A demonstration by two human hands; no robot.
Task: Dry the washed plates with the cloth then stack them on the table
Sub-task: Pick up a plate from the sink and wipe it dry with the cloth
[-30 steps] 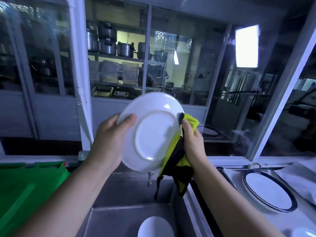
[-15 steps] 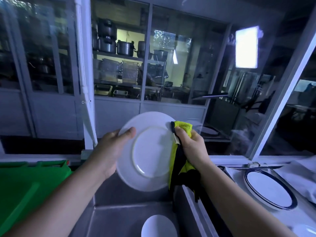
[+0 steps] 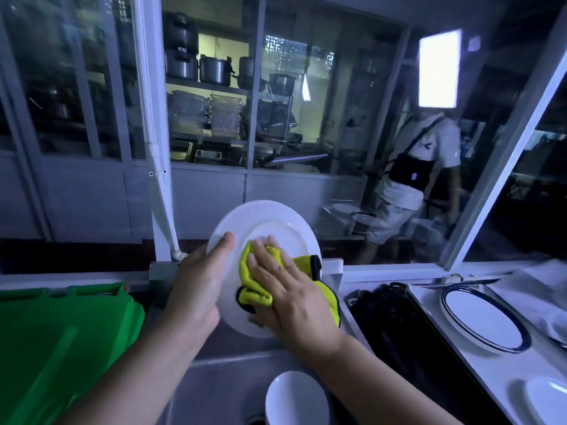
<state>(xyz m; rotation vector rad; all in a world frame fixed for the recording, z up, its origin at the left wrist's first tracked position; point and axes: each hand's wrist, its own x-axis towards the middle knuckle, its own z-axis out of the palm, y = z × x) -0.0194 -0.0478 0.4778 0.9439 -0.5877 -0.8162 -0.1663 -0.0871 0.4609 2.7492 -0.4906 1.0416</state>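
As we count them, hands: two, both ours.
Left hand (image 3: pixel 199 280): grips the plate (image 3: pixel 270 223) by its left rim, thumb on the near face.
Right hand (image 3: pixel 291 297): fingers straight and spread, pressing the cloth (image 3: pixel 256 289) against the plate's middle.
Plate: one, white, held up above the sink (image 3: pixel 214 372), face toward us.
Cloth: one, yellow with black edging, bunched under our palm.
Sink plate (image 3: pixel 296 397): one, white, low in the sink.
Blue-rimmed plates (image 3: pixel 481 322): stacked on the table (image 3: pixel 460 363) at right; we cannot tell how many.
Corner plate (image 3: pixel 543 397): one, white, near the table's near end.
Crate (image 3: pixel 61 332): one, green, left of the sink.
Person (image 3: pixel 420 179): one, behind the glass.
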